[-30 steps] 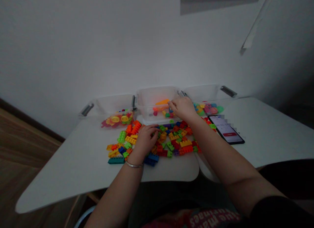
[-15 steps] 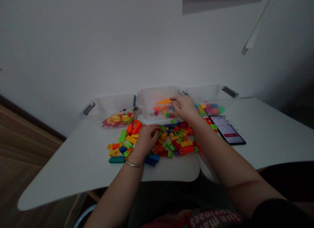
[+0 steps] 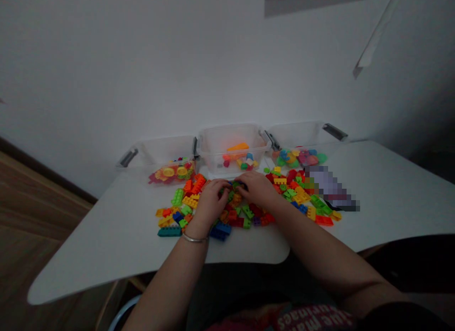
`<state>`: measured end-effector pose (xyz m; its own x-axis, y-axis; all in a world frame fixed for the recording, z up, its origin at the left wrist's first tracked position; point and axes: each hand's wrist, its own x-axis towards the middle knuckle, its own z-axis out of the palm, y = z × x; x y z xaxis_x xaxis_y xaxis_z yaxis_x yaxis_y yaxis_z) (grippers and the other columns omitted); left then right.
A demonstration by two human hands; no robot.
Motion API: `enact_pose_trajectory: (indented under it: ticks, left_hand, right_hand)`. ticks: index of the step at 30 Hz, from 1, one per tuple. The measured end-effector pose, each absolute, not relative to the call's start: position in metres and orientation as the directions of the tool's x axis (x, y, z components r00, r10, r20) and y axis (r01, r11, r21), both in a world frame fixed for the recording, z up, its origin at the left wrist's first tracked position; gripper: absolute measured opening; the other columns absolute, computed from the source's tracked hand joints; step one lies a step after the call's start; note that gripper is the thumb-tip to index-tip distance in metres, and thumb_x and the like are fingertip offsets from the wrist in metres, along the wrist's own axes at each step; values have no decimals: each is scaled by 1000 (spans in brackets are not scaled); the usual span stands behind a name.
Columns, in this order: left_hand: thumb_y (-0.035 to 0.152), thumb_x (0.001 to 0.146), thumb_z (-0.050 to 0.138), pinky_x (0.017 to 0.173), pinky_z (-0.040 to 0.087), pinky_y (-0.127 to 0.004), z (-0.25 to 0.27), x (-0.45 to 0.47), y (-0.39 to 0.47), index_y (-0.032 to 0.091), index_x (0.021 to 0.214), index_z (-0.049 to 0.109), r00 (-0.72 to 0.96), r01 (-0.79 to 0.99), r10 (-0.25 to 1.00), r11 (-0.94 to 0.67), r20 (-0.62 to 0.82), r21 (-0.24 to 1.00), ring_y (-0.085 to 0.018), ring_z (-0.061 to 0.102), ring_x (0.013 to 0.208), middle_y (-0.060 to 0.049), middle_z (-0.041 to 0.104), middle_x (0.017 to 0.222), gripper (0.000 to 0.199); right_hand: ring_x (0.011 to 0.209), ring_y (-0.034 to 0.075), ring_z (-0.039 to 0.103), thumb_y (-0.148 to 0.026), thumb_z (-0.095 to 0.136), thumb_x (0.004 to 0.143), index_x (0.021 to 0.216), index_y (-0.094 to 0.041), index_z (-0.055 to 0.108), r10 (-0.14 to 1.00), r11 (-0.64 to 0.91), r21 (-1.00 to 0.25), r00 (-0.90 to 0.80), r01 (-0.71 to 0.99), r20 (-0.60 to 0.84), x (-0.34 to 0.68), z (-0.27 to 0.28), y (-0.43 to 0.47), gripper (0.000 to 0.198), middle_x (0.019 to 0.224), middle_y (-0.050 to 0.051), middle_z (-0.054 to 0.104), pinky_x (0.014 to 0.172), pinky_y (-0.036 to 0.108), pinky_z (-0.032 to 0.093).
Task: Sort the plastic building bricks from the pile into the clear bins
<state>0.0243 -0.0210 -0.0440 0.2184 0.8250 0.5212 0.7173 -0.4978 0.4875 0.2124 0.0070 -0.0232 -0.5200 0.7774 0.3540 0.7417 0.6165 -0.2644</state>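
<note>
My left hand, a bangle on its wrist, rests over the back middle of a heap of coloured toy building bricks. Its fingers are bent inward; whatever they hold is too small to make out. My right hand is just to the right, fingertips curled down among the bricks near the left fingers. A small dark blue and green patch shows between the two hands, and I cannot tell whether either grips it. Behind the hands stands a clear plastic box with an orange piece and several small coloured bricks inside.
Clear boxes with coloured pieces stand at left and right, against the wall. A phone, blurred out, lies right of the bricks. A teal brick lies at the pile's front left. The white table has a curved front edge.
My right hand has come down from the middle box's front rim to the bricks beside my left hand. The left hand has stayed nearly still.
</note>
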Motion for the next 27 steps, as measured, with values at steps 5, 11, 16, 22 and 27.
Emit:
enact_pose_trajectory:
  ticks: [5,11,16,22,27]
  left_hand:
    - [13,85,50,93,53,-39,-40,21,-24,18,98,67,213,768,791,-499,573,402,-22,64,101,-8,71,105,22]
    - [15,87,51,97,48,-47,-39,20,-26,17,105,69,231,842,792,-453,565,291,-25,64,102,-8,73,110,26]
    - [18,89,52,99,48,-46,-42,21,-25,19,108,70,238,835,812,-451,533,315,-25,64,105,-7,72,115,26]
    - [16,89,52,96,50,-44,-44,20,-23,19,107,71,211,822,822,-442,529,358,-23,66,101,-7,74,108,26]
    - [17,89,53,95,51,-44,-45,20,-22,19,102,72,218,817,827,-445,518,366,-23,66,100,-6,75,107,24]
  right_hand:
    - [107,27,62,-30,59,91,115,-12,68,793,598,-238,-522,765,315,213,-25,8,31,112,12,71,98,38,44]
    - [106,25,62,-30,67,86,111,-16,67,801,590,-279,-506,758,320,213,-27,9,28,110,10,71,95,36,44]
    - [95,23,62,-25,72,82,98,-17,66,814,573,-300,-487,762,318,213,-27,9,19,97,7,70,85,34,45]
    - [88,21,60,-20,70,82,89,-18,64,808,582,-309,-494,752,321,213,-27,9,9,90,5,69,79,31,42]
    - [87,21,59,-22,68,84,88,-18,64,793,603,-323,-508,729,335,213,-28,10,6,87,5,69,78,31,43]
